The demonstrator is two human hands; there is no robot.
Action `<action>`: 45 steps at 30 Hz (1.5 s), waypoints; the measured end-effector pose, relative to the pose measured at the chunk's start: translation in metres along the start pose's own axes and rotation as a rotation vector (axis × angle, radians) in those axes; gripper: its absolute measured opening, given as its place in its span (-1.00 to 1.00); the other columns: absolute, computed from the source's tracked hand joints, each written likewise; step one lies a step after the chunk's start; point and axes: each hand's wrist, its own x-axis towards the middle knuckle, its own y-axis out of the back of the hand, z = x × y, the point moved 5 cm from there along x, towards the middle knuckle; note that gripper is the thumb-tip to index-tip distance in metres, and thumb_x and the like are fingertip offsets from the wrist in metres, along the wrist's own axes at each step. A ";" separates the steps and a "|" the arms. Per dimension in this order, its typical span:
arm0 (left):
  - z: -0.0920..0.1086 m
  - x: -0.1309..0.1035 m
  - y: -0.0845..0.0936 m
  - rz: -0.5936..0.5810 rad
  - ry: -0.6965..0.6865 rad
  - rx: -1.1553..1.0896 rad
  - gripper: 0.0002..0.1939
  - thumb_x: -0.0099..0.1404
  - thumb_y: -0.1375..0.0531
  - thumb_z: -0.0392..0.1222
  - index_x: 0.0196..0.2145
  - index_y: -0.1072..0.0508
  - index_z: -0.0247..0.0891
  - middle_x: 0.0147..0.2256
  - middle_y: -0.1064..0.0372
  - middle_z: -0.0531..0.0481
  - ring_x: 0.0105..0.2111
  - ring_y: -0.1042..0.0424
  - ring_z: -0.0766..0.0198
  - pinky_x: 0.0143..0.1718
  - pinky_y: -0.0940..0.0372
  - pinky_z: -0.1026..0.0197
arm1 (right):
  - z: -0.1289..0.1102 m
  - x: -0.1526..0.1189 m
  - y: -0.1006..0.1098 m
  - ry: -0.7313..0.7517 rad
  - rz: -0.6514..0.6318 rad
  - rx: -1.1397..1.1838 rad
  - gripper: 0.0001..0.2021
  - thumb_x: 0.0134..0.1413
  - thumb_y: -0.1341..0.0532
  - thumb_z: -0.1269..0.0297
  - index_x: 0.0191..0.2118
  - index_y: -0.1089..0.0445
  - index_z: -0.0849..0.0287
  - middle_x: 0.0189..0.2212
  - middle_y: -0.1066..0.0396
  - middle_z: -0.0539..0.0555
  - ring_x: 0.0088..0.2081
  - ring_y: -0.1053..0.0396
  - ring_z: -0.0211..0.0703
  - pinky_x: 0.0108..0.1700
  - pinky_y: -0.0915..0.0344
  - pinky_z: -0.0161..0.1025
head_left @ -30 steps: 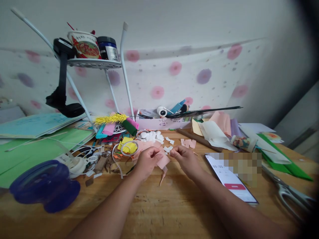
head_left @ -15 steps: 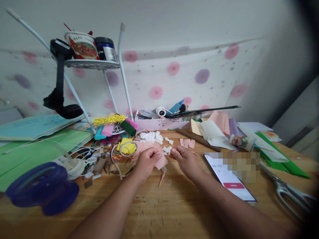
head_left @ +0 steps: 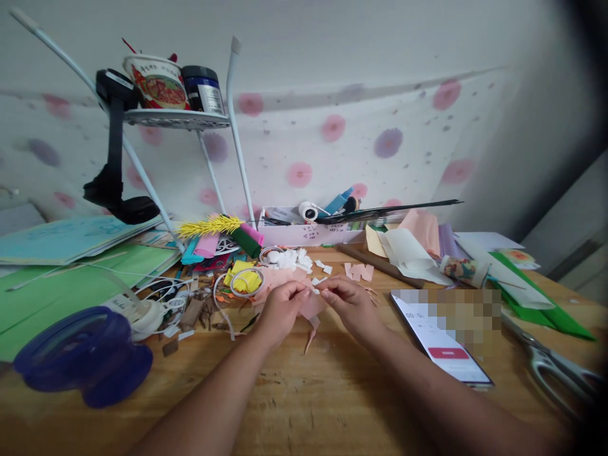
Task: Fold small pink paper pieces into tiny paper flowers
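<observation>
Between finger and thumb my left hand (head_left: 281, 313) pinches a small square of pink paper (head_left: 312, 305) above the table. My right hand (head_left: 349, 307) is closed in a pinch at the upper edge of that square, its fingertips nearly meeting the left ones. What the right fingertips hold is too small to make out. Just below the square a twisted strip of pink paper (head_left: 310, 340) lies on the wood. Cut pink pieces (head_left: 360, 272) and small white pieces (head_left: 324, 266) lie behind the hands, near a white fluffy heap (head_left: 292, 259).
Left are a blue tape dispenser (head_left: 85, 358), a glue bottle (head_left: 145, 320) and tangled white cord. A roll of white tape (head_left: 246, 282) rests on yellow paper. On the right lie a phone (head_left: 441, 342), scissors (head_left: 546, 361) and a brown roll (head_left: 380, 266). A white rack (head_left: 175, 119) stands behind.
My right hand has moved left, bringing its fingertips from a gap away up to the pink paper square and the left fingertips. The left hand keeps its pinch on the square.
</observation>
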 end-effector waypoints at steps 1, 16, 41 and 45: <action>0.000 0.000 0.000 -0.001 -0.011 0.019 -0.75 0.12 -0.06 -0.07 -0.43 -0.39 -0.33 -0.51 -0.27 0.03 -0.49 -0.21 0.33 -0.48 -0.12 0.32 | -0.002 0.000 -0.001 0.017 -0.008 -0.010 -0.86 -0.03 -0.12 0.25 -0.32 -0.38 0.10 -0.37 -0.34 0.04 -0.29 -0.28 -0.20 -0.24 -0.22 -0.24; 0.008 -0.005 -0.008 -0.075 -0.074 0.024 -0.77 0.15 -0.03 -0.13 -0.41 -0.41 -0.32 -0.45 -0.33 0.00 -0.41 -0.27 0.29 -0.37 -0.16 0.30 | -0.005 -0.001 -0.004 0.038 0.044 -0.067 -0.92 -0.09 -0.18 0.30 -0.47 -0.31 0.18 -0.49 -0.27 0.02 -0.42 -0.23 -0.26 -0.39 -0.20 -0.31; 0.008 -0.005 -0.010 -0.126 -0.040 -0.008 -0.75 0.15 -0.03 -0.09 -0.46 -0.34 -0.34 -0.52 -0.20 0.06 -0.48 -0.17 0.36 -0.45 -0.08 0.33 | -0.009 -0.001 -0.002 0.123 -0.001 -0.083 -0.95 -0.02 -0.13 0.34 -0.44 -0.30 0.17 -0.47 -0.27 0.01 -0.39 -0.23 -0.27 -0.33 -0.18 -0.30; 0.005 -0.004 -0.009 -0.134 -0.035 -0.048 -0.76 0.14 -0.04 -0.09 -0.49 -0.32 -0.34 -0.55 -0.18 0.07 -0.52 -0.15 0.39 -0.48 -0.06 0.34 | -0.011 -0.002 -0.004 0.145 -0.004 -0.112 -0.96 -0.02 -0.12 0.36 -0.43 -0.29 0.17 -0.48 -0.27 0.02 -0.41 -0.23 -0.27 -0.36 -0.18 -0.30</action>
